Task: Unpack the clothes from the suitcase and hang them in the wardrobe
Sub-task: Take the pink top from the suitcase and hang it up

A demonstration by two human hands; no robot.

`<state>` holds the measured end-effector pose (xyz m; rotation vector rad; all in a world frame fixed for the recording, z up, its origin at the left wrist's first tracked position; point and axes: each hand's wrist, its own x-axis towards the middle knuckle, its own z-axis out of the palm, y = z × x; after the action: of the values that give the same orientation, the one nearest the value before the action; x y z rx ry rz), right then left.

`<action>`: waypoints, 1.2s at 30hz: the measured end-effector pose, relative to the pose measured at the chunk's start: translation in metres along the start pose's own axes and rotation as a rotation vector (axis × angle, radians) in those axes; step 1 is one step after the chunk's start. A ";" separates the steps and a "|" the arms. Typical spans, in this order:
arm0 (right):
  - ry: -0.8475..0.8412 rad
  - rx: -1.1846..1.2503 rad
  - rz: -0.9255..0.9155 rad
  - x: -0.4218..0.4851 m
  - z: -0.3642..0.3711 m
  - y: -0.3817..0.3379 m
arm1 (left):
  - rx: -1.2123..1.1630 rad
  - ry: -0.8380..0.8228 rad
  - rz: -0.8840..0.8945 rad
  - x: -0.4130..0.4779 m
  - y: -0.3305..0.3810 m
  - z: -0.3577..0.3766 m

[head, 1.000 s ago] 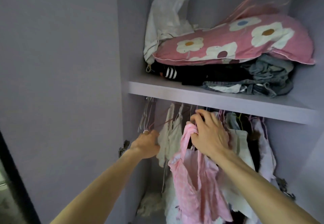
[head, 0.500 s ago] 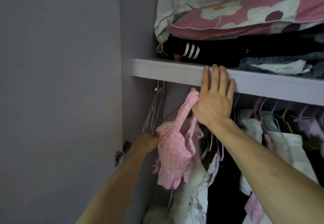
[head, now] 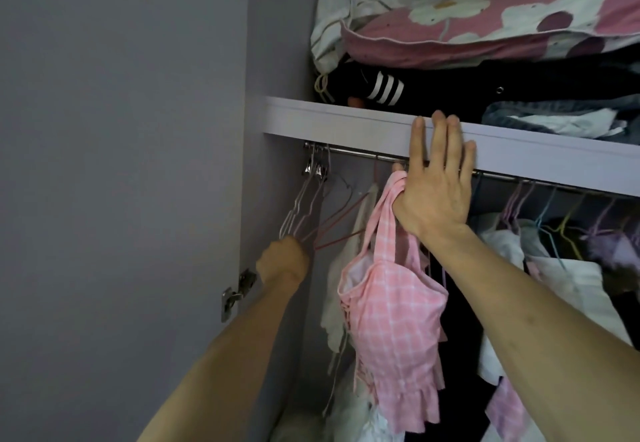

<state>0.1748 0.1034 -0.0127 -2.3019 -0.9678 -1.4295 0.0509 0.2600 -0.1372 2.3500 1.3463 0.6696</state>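
Note:
A pink checked top (head: 391, 317) hangs by its straps from my right hand (head: 433, 188). The thumb side of that hand pinches the straps just under the metal rail (head: 367, 156), while its straight fingers lie flat against the front edge of the wardrobe shelf (head: 332, 123). My left hand (head: 282, 261) is lower left inside the wardrobe and grips the bottom of several empty wire hangers (head: 304, 209), silver and red, which hang from the rail's left end. The suitcase is out of view.
White, black and lilac clothes (head: 554, 268) on coloured hangers fill the rail to the right. A pink flowered pillow (head: 502, 26), a black striped garment (head: 381, 88) and folded jeans sit on the shelf. The wardrobe's side wall with a door hinge (head: 235, 292) stands at the left.
The view has risen and closed in on the shelf. My right hand lifted the pink top to the rail and spread its fingers on the shelf edge. My left hand dropped to the hangers' lower ends.

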 end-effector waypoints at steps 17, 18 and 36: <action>-0.670 0.190 -0.027 0.008 -0.121 -0.005 | 0.059 0.067 0.002 -0.083 -0.002 -0.139; -0.693 0.315 0.015 0.000 -0.133 -0.010 | 0.046 0.068 0.000 -0.092 -0.010 -0.144; -0.994 1.194 1.305 -0.118 -0.304 -0.128 | 0.027 -0.079 0.302 -0.293 -0.111 -0.245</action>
<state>-0.1550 -0.0120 0.0151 -1.7180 -0.1022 0.7157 -0.2923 0.0751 -0.0585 2.6004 0.9819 0.6353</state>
